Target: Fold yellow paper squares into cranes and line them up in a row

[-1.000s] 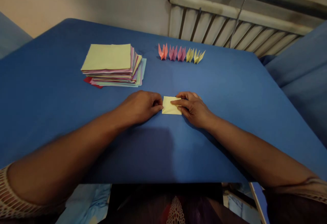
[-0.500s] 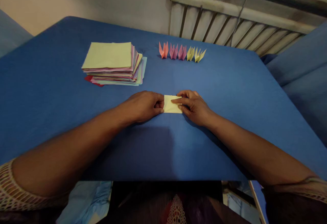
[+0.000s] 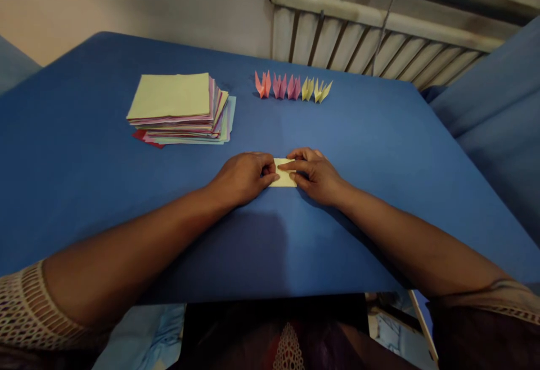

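One yellow paper (image 3: 286,180) lies in front and right of the paper stack (image 3: 172,95). The right hand (image 3: 319,177) rests on it, fingers apart; the left hand (image 3: 246,177) touches, pinching or not I can't tell. Probably flattening: needs steady pressing.

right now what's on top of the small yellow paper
Fingers of the left hand and right hand. The small yellow paper shows between them; parts beneath them can't be seen.

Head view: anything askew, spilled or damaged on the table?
Only the paper stack: edges don't line up, a red sheet poking out lower left, pale blue sheets jutting right. No spill visible. The small yellow paper shows no obvious damage, though fingers partly cover it.
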The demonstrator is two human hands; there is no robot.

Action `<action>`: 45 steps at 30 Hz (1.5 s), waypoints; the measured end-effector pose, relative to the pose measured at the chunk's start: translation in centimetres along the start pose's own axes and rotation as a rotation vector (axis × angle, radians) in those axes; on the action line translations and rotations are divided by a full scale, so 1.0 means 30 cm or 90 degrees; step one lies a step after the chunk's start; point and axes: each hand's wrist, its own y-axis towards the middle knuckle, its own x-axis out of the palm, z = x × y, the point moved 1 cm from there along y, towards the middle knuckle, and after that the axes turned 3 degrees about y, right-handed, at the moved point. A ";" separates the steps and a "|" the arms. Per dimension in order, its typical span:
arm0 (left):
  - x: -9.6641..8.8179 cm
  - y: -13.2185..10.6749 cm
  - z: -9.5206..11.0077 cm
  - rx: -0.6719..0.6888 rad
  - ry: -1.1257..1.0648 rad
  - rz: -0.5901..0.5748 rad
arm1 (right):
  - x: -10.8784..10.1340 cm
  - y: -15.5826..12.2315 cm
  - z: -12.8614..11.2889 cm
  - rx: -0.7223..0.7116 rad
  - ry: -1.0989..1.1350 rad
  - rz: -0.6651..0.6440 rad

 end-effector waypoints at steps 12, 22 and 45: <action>0.014 0.003 -0.036 0.054 0.032 -0.008 | 0.001 0.011 0.003 0.025 0.020 0.044; 0.006 -0.026 0.008 0.155 0.222 0.016 | -0.021 0.026 -0.007 0.052 -0.051 0.045; -0.017 -0.015 -0.018 0.231 0.233 0.042 | -0.052 -0.008 -0.022 -0.068 -0.051 -0.066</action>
